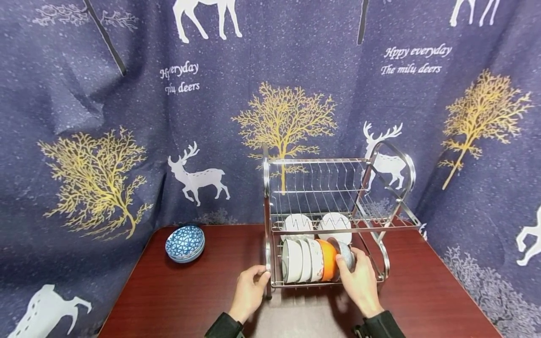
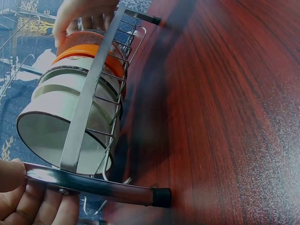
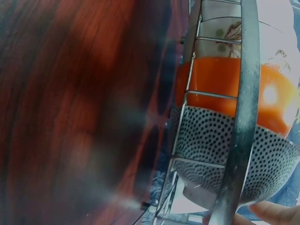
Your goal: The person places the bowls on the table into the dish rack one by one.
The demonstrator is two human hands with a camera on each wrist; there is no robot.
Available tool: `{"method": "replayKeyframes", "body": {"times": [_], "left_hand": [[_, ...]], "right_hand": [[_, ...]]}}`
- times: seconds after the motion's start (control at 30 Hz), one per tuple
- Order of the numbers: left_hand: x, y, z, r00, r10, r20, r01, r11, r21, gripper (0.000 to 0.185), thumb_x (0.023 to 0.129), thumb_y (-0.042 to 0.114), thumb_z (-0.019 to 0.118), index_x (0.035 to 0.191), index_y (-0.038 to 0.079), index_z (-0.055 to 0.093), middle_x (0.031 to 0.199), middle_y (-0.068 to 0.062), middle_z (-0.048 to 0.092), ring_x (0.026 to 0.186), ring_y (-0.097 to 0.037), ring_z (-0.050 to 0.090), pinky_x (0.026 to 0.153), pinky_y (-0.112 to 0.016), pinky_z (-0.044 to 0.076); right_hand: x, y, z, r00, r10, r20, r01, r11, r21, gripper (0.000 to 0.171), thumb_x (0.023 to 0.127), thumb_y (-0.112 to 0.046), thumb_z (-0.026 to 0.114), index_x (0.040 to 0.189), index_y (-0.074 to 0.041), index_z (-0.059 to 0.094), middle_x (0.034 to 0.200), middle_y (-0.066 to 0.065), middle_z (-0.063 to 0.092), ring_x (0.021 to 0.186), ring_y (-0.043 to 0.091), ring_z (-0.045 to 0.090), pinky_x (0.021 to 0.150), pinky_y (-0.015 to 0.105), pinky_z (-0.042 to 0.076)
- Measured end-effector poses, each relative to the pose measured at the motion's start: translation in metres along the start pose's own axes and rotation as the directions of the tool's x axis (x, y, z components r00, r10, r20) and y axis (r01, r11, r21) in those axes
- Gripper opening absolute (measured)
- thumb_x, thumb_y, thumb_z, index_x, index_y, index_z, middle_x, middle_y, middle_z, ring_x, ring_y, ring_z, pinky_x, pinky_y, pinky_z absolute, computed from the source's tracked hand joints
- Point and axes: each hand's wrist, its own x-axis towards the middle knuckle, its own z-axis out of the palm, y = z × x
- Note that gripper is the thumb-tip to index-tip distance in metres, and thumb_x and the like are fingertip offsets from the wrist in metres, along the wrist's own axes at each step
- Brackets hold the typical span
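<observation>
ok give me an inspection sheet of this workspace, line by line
surface: dark red wood table, a grey mat under the rack
job's things: two-tier steel rack; lower tier holds white bowls, an orange bowl and a dotted bowl on edge; two white dishes behind
clutter: blue bowls stacked at the table's left
grips: left hand holds the rack's front leg; right hand holds the dotted bowl
cables: nothing seen
surroundings: navy deer-and-tree curtain all round
</observation>
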Motion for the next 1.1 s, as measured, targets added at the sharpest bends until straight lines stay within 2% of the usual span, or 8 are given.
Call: {"method": "replayKeyframes", "body": {"times": [0.13, 0.27, 0.43, 0.63, 0.9, 0.97, 1.03, 1.1], "left_hand": [[0.0, 0.001, 0.0, 1.0, -0.021, 0.0, 0.021, 1.0, -0.01, 0.009, 0.087, 0.006, 0.068, 0.095, 0.001, 0.069, 0.086, -0.005, 0.069, 0.079, -0.017, 0.067, 0.072, -0.027, 0.054], [-0.002, 0.002, -0.001, 1.0, -0.021, -0.014, 0.021, 1.0, -0.008, 0.01, 0.085, 0.004, 0.069, 0.094, 0.001, 0.068, 0.086, -0.005, 0.069, 0.078, -0.018, 0.067, 0.071, -0.027, 0.054], [-0.004, 0.001, 0.0, 0.999, -0.051, -0.012, 0.05, 0.999, -0.021, 0.01, 0.084, 0.004, 0.07, 0.093, 0.001, 0.067, 0.087, -0.005, 0.068, 0.078, -0.017, 0.066, 0.072, -0.026, 0.054], [-0.005, 0.0, -0.001, 0.998, -0.062, -0.01, 0.062, 0.998, -0.023, 0.009, 0.083, 0.005, 0.071, 0.091, 0.003, 0.067, 0.087, -0.005, 0.069, 0.078, -0.016, 0.066, 0.071, -0.025, 0.053], [-0.006, 0.001, -0.003, 0.998, -0.061, -0.009, 0.061, 0.998, -0.009, 0.009, 0.083, 0.004, 0.071, 0.091, 0.004, 0.068, 0.088, -0.005, 0.069, 0.08, -0.016, 0.065, 0.07, -0.025, 0.053], [-0.006, 0.002, -0.003, 0.998, -0.06, -0.011, 0.06, 0.998, -0.016, 0.009, 0.083, 0.003, 0.071, 0.091, 0.004, 0.068, 0.088, -0.006, 0.069, 0.08, -0.016, 0.065, 0.071, -0.025, 0.053], [-0.007, 0.003, -0.003, 0.998, -0.061, -0.01, 0.061, 0.998, -0.022, 0.009, 0.083, 0.003, 0.07, 0.091, 0.003, 0.067, 0.088, -0.006, 0.068, 0.08, -0.017, 0.066, 0.072, -0.025, 0.053], [-0.007, 0.004, -0.003, 0.998, -0.063, -0.012, 0.062, 0.998, -0.024, 0.009, 0.083, 0.003, 0.07, 0.092, 0.004, 0.067, 0.089, -0.006, 0.068, 0.081, -0.018, 0.066, 0.072, -0.026, 0.053]], "right_hand": [[-0.001, -0.008, 0.003, 0.996, -0.066, -0.054, 0.068, 0.997, 0.03, 0.051, 0.09, -0.032, 0.063, 0.127, 0.001, 0.05, 0.125, 0.023, 0.052, 0.116, 0.036, 0.047, 0.095, 0.05, 0.036], [-0.004, -0.018, 0.01, 0.978, -0.164, -0.125, 0.176, 0.981, 0.087, 0.045, 0.087, -0.021, 0.068, 0.124, -0.001, 0.054, 0.13, 0.019, 0.051, 0.122, 0.033, 0.045, 0.099, 0.047, 0.035], [-0.005, -0.03, 0.022, 0.944, -0.282, -0.171, 0.304, 0.945, 0.118, 0.042, 0.083, -0.014, 0.071, 0.121, -0.003, 0.058, 0.128, 0.015, 0.054, 0.12, 0.031, 0.047, 0.098, 0.045, 0.035], [-0.006, -0.045, 0.031, 0.891, -0.406, -0.202, 0.428, 0.9, 0.08, 0.041, 0.079, -0.012, 0.071, 0.118, -0.003, 0.061, 0.125, 0.017, 0.056, 0.119, 0.034, 0.047, 0.101, 0.047, 0.03], [-0.008, -0.065, 0.043, 0.857, -0.486, -0.171, 0.504, 0.859, 0.089, 0.043, 0.08, -0.016, 0.071, 0.118, 0.002, 0.059, 0.122, 0.016, 0.057, 0.121, 0.033, 0.047, 0.11, 0.051, 0.022], [-0.009, -0.07, 0.047, 0.85, -0.5, -0.165, 0.517, 0.852, 0.083, 0.044, 0.08, -0.018, 0.071, 0.118, 0.001, 0.059, 0.121, 0.015, 0.057, 0.119, 0.032, 0.048, 0.109, 0.05, 0.024], [-0.011, -0.076, 0.05, 0.852, -0.499, -0.157, 0.516, 0.852, 0.09, 0.044, 0.08, -0.019, 0.071, 0.119, 0.0, 0.059, 0.121, 0.013, 0.057, 0.118, 0.032, 0.049, 0.107, 0.049, 0.027], [-0.013, -0.083, 0.052, 0.864, -0.486, -0.131, 0.5, 0.86, 0.104, 0.045, 0.081, -0.021, 0.071, 0.12, -0.002, 0.058, 0.122, 0.012, 0.057, 0.118, 0.031, 0.048, 0.105, 0.047, 0.03]]}}
